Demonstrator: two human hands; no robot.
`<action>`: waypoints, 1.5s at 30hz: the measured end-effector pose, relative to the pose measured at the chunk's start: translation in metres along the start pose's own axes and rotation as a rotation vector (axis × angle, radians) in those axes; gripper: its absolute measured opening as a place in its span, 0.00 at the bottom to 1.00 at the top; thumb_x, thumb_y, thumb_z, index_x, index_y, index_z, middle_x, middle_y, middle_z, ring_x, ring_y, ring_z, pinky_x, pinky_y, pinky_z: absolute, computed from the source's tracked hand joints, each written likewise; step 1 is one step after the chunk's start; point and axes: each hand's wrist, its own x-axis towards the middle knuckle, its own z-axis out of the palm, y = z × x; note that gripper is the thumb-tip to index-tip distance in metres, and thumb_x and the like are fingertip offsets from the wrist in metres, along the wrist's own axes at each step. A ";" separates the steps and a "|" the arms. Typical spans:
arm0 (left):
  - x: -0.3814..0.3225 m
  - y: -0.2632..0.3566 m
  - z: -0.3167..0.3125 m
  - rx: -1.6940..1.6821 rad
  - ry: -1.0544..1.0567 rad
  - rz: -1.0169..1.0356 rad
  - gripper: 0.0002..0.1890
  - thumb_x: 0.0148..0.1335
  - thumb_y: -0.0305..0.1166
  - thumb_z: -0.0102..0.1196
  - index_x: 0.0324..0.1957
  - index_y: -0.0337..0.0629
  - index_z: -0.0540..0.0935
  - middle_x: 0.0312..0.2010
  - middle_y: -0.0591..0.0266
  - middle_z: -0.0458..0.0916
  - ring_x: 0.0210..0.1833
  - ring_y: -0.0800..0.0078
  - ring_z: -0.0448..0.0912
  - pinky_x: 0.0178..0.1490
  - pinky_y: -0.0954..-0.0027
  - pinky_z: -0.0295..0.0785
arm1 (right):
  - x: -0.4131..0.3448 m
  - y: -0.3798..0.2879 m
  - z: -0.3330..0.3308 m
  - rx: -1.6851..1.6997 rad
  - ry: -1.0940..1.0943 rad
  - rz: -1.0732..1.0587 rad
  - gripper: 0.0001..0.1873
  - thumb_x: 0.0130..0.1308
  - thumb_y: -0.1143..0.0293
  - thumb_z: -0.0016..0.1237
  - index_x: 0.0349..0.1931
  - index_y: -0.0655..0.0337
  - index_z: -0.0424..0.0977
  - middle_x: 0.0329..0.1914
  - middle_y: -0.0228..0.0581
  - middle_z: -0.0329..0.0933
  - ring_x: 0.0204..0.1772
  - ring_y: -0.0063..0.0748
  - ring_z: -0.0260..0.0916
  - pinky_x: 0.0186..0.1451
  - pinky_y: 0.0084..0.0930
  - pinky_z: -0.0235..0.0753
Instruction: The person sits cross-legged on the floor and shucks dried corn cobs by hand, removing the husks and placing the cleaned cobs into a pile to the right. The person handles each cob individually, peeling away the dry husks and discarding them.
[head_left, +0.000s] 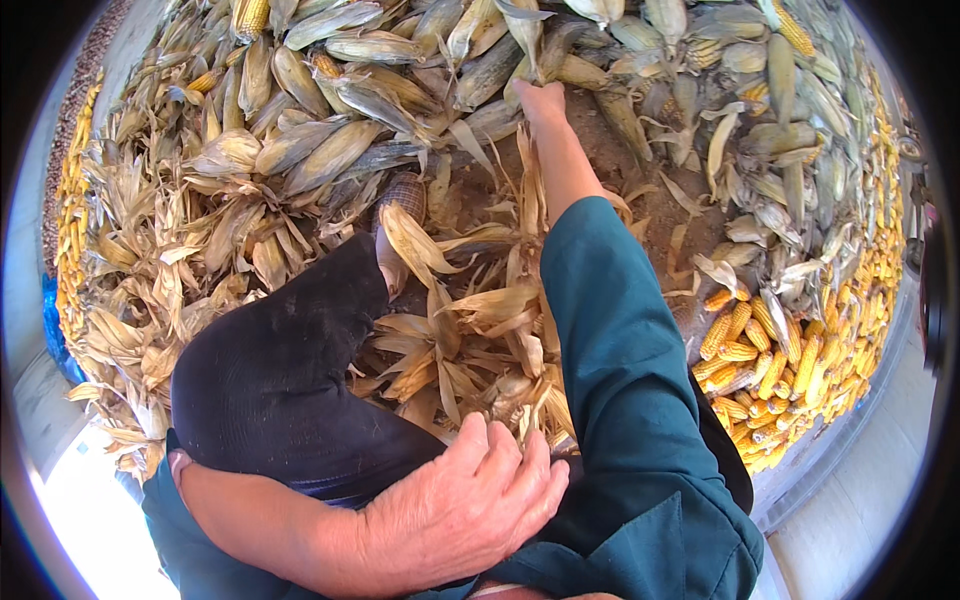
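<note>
My right hand reaches out to the heap of unhusked corn ears, its fingers at the husk of one ear. Whether they have closed on it is hard to tell. Close to my body, my left hand is held above my lap, fingers loosely curled and apart, with nothing seen in it. Between my legs lie loose dry corn husks. Husked yellow corn cobs are piled to my right.
Dry husks are heaped at the left. My bent leg in dark trousers and a foot in a patterned sock border the husks before me. More yellow cobs line the far left edge. Bare brown ground shows beyond my right forearm.
</note>
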 end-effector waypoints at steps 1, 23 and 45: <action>0.001 -0.004 -0.004 -0.010 -0.006 0.003 0.23 0.57 0.36 0.48 0.54 0.37 0.76 0.47 0.46 0.76 0.43 0.55 0.75 0.48 0.58 0.71 | -0.003 -0.007 0.008 -0.015 0.061 0.014 0.38 0.49 0.59 0.62 0.54 0.78 0.64 0.54 0.65 0.71 0.60 0.56 0.69 0.64 0.36 0.67; 0.042 0.023 -0.017 -0.062 0.707 -0.301 0.40 0.57 0.45 0.60 0.58 0.17 0.61 0.51 0.36 0.71 0.43 0.51 0.81 0.43 0.61 0.78 | -0.305 -0.059 -0.224 1.013 -0.747 -0.448 0.45 0.56 0.35 0.50 0.61 0.67 0.63 0.36 0.46 0.74 0.32 0.33 0.71 0.36 0.29 0.73; 0.064 0.009 0.009 -0.011 0.725 -0.062 0.23 0.55 0.40 0.63 0.51 0.47 0.73 0.44 0.55 0.79 0.49 0.54 0.77 0.49 0.58 0.74 | -0.379 -0.121 -0.294 0.485 -0.232 -0.740 0.06 0.61 0.79 0.54 0.39 0.68 0.77 0.29 0.30 0.77 0.32 0.15 0.72 0.37 0.15 0.73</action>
